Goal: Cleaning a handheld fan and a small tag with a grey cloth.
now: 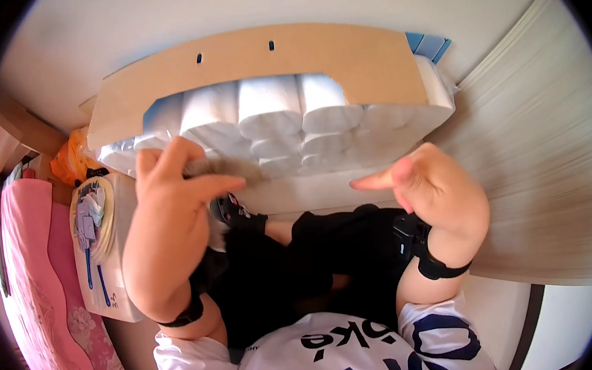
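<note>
My left hand (174, 184) is raised in front of the stacked white paper rolls (269, 107), its thumb stretched out to the right and apart from its fingers. Nothing shows in its grasp. Just behind that thumb, a blurred grey-brown, furry-looking strip (228, 167) crosses in front of the rolls; its kind is unclear. My right hand (431, 181) hovers at the right with the index finger extended leftward and the thumb apart. Its other fingers are partly curled and partly hidden, and I see nothing in it. Both hands are apart from the rolls.
A brown cardboard panel (244, 53) with a cut-out leans over the wrapped rolls against the wall. At the left stand a white box (125, 268) with cables and blue-handled tools, an orange bag (75, 157) and pink bedding (33, 240). A wood-grain panel (537, 159) borders the right.
</note>
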### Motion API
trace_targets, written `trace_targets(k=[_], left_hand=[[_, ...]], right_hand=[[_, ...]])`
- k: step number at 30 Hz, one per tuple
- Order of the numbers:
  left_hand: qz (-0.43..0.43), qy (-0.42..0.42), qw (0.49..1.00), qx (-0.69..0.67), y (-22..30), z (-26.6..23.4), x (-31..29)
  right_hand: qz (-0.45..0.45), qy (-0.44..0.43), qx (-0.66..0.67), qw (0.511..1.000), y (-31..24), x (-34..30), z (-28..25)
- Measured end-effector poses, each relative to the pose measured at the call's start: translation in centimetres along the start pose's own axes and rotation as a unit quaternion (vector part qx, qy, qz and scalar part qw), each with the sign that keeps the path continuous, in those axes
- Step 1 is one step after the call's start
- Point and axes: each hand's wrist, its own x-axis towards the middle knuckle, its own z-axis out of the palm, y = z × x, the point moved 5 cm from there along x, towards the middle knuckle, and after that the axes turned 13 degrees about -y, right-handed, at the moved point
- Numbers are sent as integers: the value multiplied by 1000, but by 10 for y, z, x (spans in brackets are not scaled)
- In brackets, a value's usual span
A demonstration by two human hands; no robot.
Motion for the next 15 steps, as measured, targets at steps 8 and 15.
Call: trace_targets(k=[8, 15], left_hand=[[24, -46, 997, -59, 16, 17, 9], [30, -70, 995, 67, 57, 58, 15]], right_hand=[[-22, 51, -14, 998, 15, -1, 3], [153, 515, -207, 818, 49, -15, -59]])
